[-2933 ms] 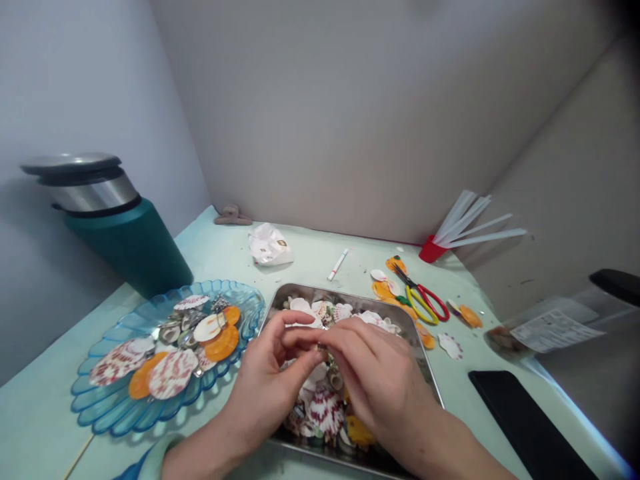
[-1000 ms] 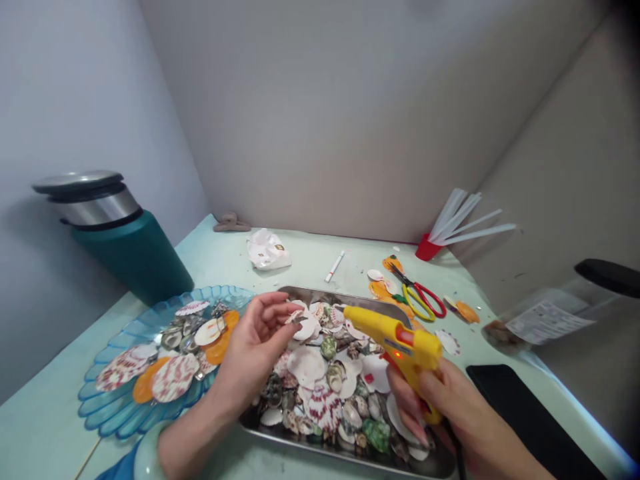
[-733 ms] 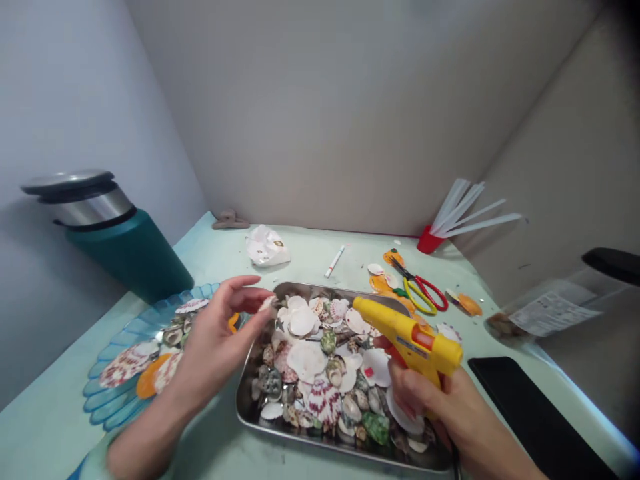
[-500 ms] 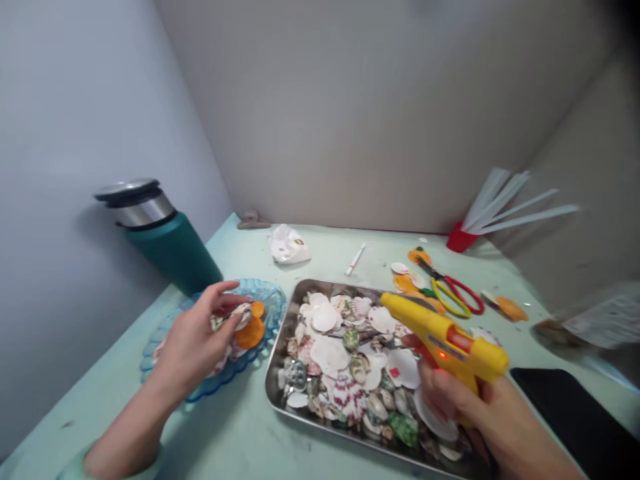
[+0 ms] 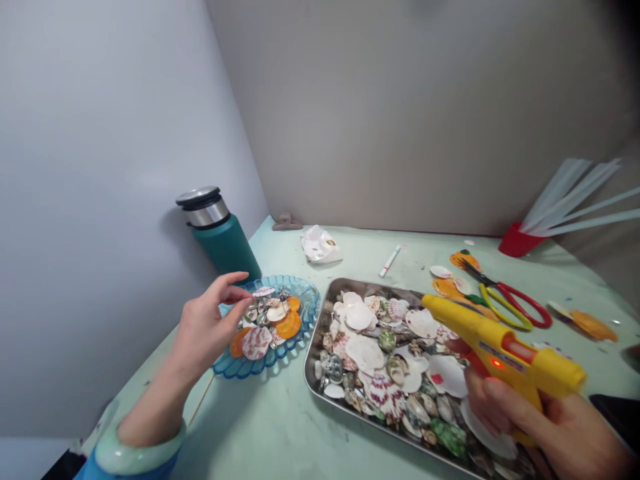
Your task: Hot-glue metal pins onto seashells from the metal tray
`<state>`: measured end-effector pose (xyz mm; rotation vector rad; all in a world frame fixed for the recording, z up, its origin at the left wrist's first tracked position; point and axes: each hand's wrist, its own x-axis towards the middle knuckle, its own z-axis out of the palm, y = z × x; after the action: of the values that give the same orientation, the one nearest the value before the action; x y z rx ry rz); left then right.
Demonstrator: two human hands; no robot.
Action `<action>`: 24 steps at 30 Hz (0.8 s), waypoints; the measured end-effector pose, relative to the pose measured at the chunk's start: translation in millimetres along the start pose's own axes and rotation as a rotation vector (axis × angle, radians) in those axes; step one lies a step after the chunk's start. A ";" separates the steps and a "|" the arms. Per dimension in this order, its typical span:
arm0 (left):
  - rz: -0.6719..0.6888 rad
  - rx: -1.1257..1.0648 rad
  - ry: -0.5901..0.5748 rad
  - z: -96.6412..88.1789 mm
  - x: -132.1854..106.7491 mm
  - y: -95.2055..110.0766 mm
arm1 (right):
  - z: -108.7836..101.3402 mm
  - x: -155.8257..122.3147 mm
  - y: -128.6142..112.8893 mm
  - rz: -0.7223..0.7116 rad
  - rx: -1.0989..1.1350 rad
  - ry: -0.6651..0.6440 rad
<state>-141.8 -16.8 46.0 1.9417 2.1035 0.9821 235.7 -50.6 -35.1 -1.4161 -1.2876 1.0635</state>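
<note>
My right hand point(image 5: 530, 413) grips a yellow hot glue gun point(image 5: 505, 347) with a red light glowing on its side. Its nozzle points left, above the right part of a metal tray point(image 5: 311, 373) of mixed seashells point(image 5: 365, 352). On the left, my left hand point(image 5: 210, 327) is raised at the near left side of a blue scalloped glass plate point(image 5: 275, 365). Its thumb and fingers are apart, with nothing visible between them. Small shells, a pink-striped scallop shell point(image 5: 257, 343) and orange pieces point(image 5: 289, 325) lie on the plate.
A teal bottle point(image 5: 227, 247) stands behind the plate. Farther back are a crumpled white bag point(image 5: 320, 245) and a white marker point(image 5: 390, 261). Scissors point(image 5: 520, 307) lie near orange shell pieces point(image 5: 447, 288) at right. A red cup point(image 5: 520, 240) holds glue sticks point(image 5: 565, 193).
My left hand has lifted away from the shells on the plate, uncovering them, and its fingers have parted. The view has turned left. My right hand still holds the glue gun over the tray.
</note>
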 end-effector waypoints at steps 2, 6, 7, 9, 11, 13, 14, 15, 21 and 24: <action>0.015 -0.002 -0.017 2.7 -1.2 5.9 | -0.2 0.7 -3.4 0.084 0.007 0.018; 0.031 0.025 -0.099 18.7 -7.5 26.3 | 0.2 -1.2 -16.3 0.170 0.024 0.048; 0.041 0.016 -0.136 24.3 -9.9 31.8 | 0.7 -2.2 -19.3 0.156 0.025 0.043; 0.109 -0.015 -0.219 36.3 -15.2 41.8 | 2.3 -4.1 -23.0 0.152 0.048 0.033; 0.246 -0.017 -0.296 47.8 -20.2 49.3 | 4.0 -5.7 -23.5 0.167 0.062 0.017; 0.402 0.013 -0.379 57.7 -24.2 54.4 | 5.5 -6.6 -22.5 0.175 0.083 -0.021; 0.474 0.036 -0.427 61.9 -25.8 56.3 | 6.0 -6.9 -22.2 0.174 0.096 -0.036; 0.536 0.064 -0.474 65.3 -27.0 58.0 | 6.5 -7.1 -22.2 0.169 0.108 -0.044; 0.681 0.286 -0.552 74.4 -29.9 68.5 | 5.2 -6.9 -24.9 0.147 0.111 -0.062; 0.700 0.320 -0.584 76.2 -31.6 69.9 | 3.4 -7.1 -25.3 0.162 0.120 -0.098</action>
<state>-39.2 -19.5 12.2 2.7619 1.3275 0.0606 226.6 -56.6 -10.9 -1.4102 -1.1721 1.3112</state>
